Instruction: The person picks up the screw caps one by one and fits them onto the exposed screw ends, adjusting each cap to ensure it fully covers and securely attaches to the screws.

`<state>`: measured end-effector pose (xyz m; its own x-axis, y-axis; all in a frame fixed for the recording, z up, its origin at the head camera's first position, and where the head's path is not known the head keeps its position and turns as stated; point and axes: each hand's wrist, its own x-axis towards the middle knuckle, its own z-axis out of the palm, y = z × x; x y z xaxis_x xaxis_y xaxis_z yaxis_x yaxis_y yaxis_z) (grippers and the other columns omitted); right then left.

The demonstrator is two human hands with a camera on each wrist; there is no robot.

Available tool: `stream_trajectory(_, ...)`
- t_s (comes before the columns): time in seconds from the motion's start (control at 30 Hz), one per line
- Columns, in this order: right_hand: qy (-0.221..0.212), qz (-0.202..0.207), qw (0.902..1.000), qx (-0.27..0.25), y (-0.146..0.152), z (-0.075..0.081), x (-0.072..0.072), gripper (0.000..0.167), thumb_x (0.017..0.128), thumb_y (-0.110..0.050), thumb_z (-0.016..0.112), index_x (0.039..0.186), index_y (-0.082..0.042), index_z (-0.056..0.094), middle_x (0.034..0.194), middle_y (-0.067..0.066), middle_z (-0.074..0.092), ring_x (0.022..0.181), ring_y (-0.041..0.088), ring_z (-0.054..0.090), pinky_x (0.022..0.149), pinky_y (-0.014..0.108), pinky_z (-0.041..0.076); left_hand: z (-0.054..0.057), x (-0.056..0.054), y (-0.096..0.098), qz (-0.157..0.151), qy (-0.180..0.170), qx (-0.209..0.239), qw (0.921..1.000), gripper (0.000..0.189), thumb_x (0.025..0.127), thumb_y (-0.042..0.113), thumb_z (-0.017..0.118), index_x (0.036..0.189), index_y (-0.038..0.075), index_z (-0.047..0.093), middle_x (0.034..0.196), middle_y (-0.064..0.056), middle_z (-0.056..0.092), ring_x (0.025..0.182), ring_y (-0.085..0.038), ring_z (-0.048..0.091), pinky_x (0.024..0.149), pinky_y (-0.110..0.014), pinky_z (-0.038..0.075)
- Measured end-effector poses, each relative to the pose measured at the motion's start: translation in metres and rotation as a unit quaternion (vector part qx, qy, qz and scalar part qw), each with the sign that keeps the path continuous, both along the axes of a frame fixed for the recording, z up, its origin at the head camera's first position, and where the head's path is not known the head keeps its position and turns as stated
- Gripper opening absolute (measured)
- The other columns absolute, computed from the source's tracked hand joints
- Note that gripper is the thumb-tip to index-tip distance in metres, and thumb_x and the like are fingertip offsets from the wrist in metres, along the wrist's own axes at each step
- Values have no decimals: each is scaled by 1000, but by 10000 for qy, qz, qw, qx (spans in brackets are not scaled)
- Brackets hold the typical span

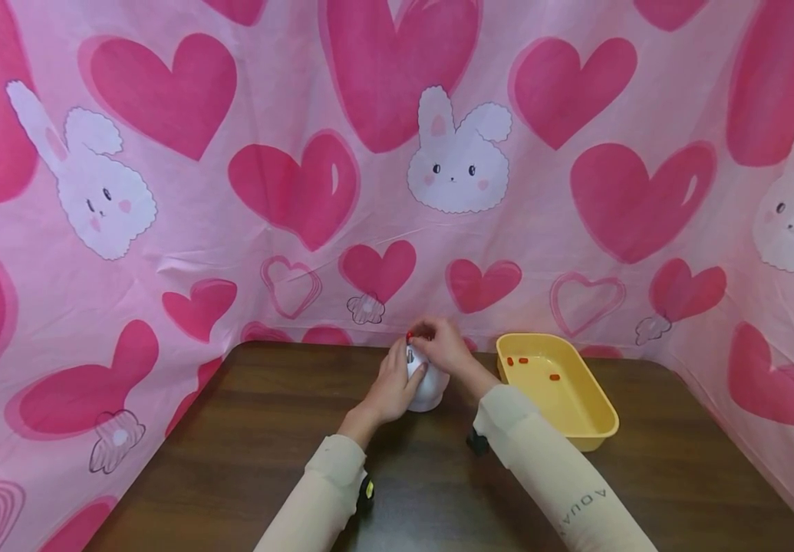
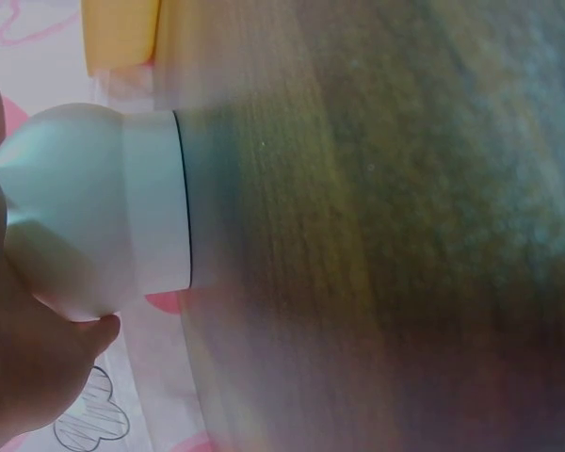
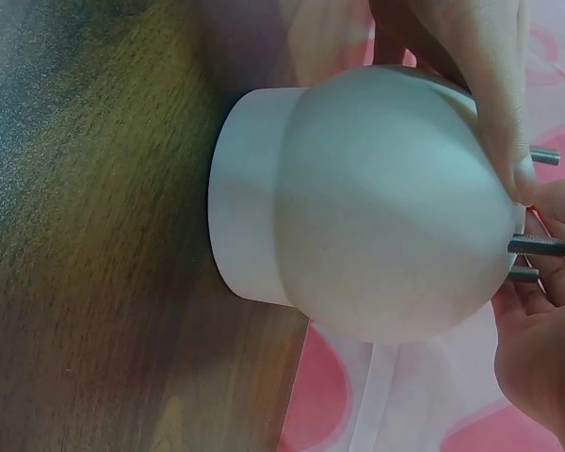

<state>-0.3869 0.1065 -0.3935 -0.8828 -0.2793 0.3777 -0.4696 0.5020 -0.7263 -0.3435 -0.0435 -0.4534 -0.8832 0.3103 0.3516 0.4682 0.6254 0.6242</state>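
A white, rounded object (image 1: 427, 395) with a cylindrical base stands upright on the table. Several metal threaded studs (image 3: 539, 246) stick out of its top. My left hand (image 1: 391, 383) holds it from the left side, thumb across the front, as the right wrist view also shows with the left hand (image 3: 485, 89). Above the top, my right hand (image 1: 443, 349) pinches a small red piece (image 1: 409, 336) near a stud. In the right wrist view that piece is mostly hidden by fingers. The left wrist view has the object's base (image 2: 158, 202) and my left hand (image 2: 38, 367).
A yellow tray (image 1: 600, 410) stands to the right of my right hand, with a few small red pieces (image 1: 554, 377) inside. The brown wooden table (image 1: 286, 391) meets a pink heart-patterned cloth (image 1: 383, 222) behind it. Both wrists carry dark devices.
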Motion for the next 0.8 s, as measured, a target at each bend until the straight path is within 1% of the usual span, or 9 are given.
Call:
stream_trajectory(0.2, 10, -100, 9997, 207, -1, 0, 1, 15, 93, -7, 72, 107, -3, 76, 105, 11, 75, 94, 26, 65, 92, 43, 56, -1, 0, 0, 0, 102, -8, 9999, 72, 107, 30, 49, 157, -9, 14, 160, -28, 22, 145, -49, 26, 119, -60, 26)
stream_trajectory(0.37, -16, -224, 9993, 308, -2, 1, 1, 15, 93, -7, 73, 107, -5, 76, 105, 11, 75, 94, 26, 66, 92, 43, 56, -2, -2, 0, 33, 6, -38, 10000, 73, 107, 31, 48, 158, -7, 13, 161, -26, 21, 146, -47, 26, 120, -58, 26)
stream_trajectory(0.57, 82, -207, 9993, 292, -3, -2, 1, 13, 92, -4, 73, 104, -2, 76, 101, 11, 75, 92, 26, 66, 89, 43, 56, -1, 0, 0, 69, -108, -83, 9999, 73, 108, 32, 48, 159, -7, 12, 162, -26, 20, 147, -46, 26, 120, -56, 28)
stream_trajectory(0.8, 172, -216, 9993, 249, -3, -1, 1, 12, 91, -4, 73, 102, -2, 76, 99, 11, 75, 91, 25, 66, 88, 43, 56, 0, 0, 1, 66, 50, 13, 10000, 72, 108, 30, 49, 157, -9, 14, 160, -28, 22, 145, -49, 27, 119, -58, 28)
